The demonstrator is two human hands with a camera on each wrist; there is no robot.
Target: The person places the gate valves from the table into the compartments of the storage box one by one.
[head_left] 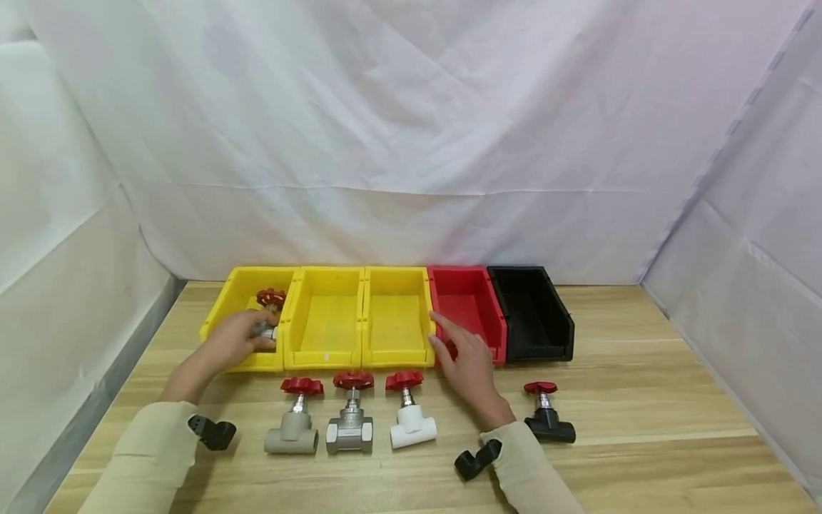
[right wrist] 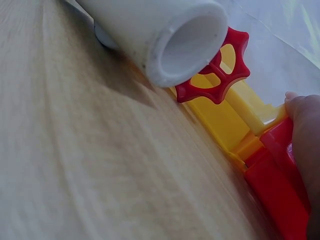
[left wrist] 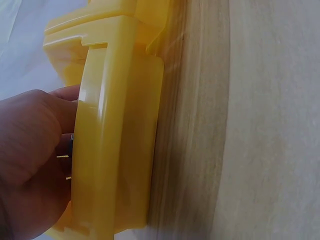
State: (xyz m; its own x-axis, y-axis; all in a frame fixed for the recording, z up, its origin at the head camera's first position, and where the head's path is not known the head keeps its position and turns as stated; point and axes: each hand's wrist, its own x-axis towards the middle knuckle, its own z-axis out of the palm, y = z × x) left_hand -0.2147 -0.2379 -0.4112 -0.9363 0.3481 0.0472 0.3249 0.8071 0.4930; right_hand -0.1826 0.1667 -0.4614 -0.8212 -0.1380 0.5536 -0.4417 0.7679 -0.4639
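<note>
My left hand [head_left: 234, 341] reaches into the leftmost yellow bin [head_left: 212, 323] and grips a metal gate valve [head_left: 263, 330] with a red handwheel. In the left wrist view the bin's front wall hides most of that valve and the fingertips. My right hand [head_left: 472, 368] is over the front of the red bin [head_left: 465, 303], its fingers fairly straight. Its index finger and thumb are at the border with the neighbouring yellow bin [head_left: 398, 358]; in the right wrist view the hand [right wrist: 307, 135] is against the bins' edge, partly out of frame.
In front of the bins stand a grey-beige valve [head_left: 292, 432], another metal valve [head_left: 349, 428], a white valve [head_left: 412, 427] and a black valve [head_left: 551, 425], all with red handles. A middle yellow bin [head_left: 324, 359] and a black bin [head_left: 539, 352] complete the row on the wooden table [head_left: 642, 428].
</note>
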